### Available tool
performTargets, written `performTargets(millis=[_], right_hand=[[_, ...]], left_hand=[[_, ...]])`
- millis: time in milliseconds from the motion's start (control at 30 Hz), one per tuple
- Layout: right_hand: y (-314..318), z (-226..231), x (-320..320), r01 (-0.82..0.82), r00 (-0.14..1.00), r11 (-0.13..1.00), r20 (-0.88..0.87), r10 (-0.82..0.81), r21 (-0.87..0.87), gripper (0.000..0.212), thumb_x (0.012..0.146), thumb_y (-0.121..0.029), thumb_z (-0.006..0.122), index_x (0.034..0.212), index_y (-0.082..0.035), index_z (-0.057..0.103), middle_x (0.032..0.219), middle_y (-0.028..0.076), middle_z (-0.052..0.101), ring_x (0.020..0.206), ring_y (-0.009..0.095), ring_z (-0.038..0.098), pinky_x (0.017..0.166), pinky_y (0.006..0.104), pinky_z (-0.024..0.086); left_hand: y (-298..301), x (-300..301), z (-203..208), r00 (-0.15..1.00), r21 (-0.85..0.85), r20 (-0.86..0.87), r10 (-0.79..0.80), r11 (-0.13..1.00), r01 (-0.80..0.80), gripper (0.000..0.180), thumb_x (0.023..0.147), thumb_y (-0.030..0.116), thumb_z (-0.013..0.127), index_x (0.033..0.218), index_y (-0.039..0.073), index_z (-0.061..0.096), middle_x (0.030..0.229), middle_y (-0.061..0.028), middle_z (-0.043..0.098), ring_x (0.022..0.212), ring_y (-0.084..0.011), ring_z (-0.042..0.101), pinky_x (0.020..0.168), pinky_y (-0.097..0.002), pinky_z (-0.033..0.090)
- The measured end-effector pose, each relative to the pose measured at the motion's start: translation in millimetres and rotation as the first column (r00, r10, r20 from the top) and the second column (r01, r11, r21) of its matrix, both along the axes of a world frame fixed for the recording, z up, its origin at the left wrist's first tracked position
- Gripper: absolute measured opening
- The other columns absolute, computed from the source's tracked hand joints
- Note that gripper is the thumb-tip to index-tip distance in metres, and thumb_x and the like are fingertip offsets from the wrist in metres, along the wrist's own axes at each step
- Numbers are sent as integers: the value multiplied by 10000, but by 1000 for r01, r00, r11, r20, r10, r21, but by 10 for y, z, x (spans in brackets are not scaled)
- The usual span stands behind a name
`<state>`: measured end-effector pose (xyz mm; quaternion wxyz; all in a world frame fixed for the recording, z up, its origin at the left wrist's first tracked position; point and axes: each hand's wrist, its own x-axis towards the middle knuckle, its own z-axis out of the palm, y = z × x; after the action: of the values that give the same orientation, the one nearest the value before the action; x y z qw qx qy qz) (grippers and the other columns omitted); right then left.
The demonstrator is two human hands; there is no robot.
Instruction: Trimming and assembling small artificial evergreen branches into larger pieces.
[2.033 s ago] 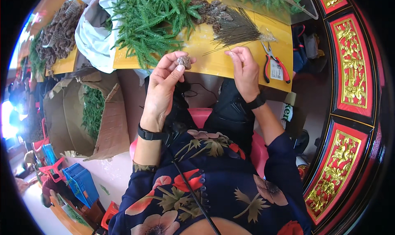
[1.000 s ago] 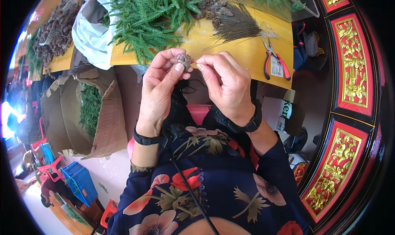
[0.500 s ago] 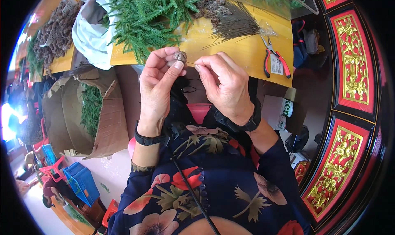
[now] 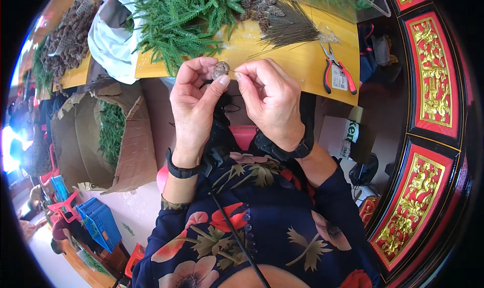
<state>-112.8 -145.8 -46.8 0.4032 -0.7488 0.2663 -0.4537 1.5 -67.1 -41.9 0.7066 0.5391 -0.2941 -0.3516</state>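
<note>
A small brown pine cone (image 4: 221,70) is pinched between the thumb and fingers of my left hand (image 4: 194,94). Close beside it, my right hand (image 4: 272,96) pinches a thin wire (image 4: 232,71) that runs to the cone. Both hands are held up over my lap at the table's near edge. Beyond them lies a heap of green artificial fir sprigs (image 4: 186,23). Brown pine cones (image 4: 257,6) lie to its right, next to a fanned bundle of thin dark wires (image 4: 290,26). Red-handled pliers (image 4: 335,71) rest near the table's right edge.
A yellow table (image 4: 242,46) stretches ahead, with a clear bin (image 4: 348,6) of greenery at its far right. On the left are a white bag (image 4: 108,46), piled pine cones (image 4: 70,33), an open cardboard box (image 4: 85,137) and a blue crate (image 4: 101,225). Gold-carved red panels (image 4: 433,76) stand at right.
My right hand has moved slightly left, closer to the pine cone. The cone has turned in my left fingers, and less wire shows between the hands.
</note>
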Motion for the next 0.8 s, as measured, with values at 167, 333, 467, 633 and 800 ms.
performTargets(millis=[167, 333, 467, 633, 800], right_hand=[[15, 4, 40, -7, 1000, 999, 2, 7, 32, 71, 812, 56, 644, 857, 22, 601, 749, 81, 592, 608, 121, 604, 510, 238, 467], [30, 44, 65, 14, 1000, 998, -4, -14, -56, 76, 809, 53, 644, 860, 15, 604, 754, 92, 595, 611, 145, 607, 525, 249, 469], [53, 59, 45, 20, 1000, 992, 13, -18, -122, 83, 804, 46, 652, 864, 8, 608, 745, 94, 593, 616, 174, 610, 538, 262, 471], [73, 84, -9, 33, 999, 988, -13, -35, -152, 86, 802, 40, 659, 866, 0, 617, 732, 87, 595, 618, 197, 608, 545, 273, 470], [56, 71, 20, 38, 999, 986, 18, -36, -163, 76, 804, 44, 655, 855, -2, 622, 731, 83, 606, 620, 190, 608, 543, 271, 466]], left_hand=[[1, -32, 6, 999, 6, 41, -18, 1000, 17, 265, 867, -11, 630, 1124, -11, 567, 1000, -32, 600, 909, -83, 566, 782, -225, 495], [5, -56, 52, 991, -30, -136, -14, 1000, 10, 213, 917, 43, 583, 1122, -14, 578, 1003, -39, 605, 885, -89, 587, 782, -234, 510], [18, 32, 8, 959, -64, -283, -27, 998, 10, 207, 960, 102, 525, 1124, -11, 578, 1005, -50, 613, 861, -108, 612, 784, -249, 528], [48, 83, -9, 907, -120, -407, -113, 990, 69, 218, 976, 136, 496, 1131, 5, 576, 1010, -69, 617, 895, -133, 617, 809, -274, 536], [60, 90, -17, 853, -173, -484, -196, 977, 127, 218, 983, 147, 480, 1133, 15, 565, 1039, -92, 610, 953, -160, 609, 843, -289, 525]])
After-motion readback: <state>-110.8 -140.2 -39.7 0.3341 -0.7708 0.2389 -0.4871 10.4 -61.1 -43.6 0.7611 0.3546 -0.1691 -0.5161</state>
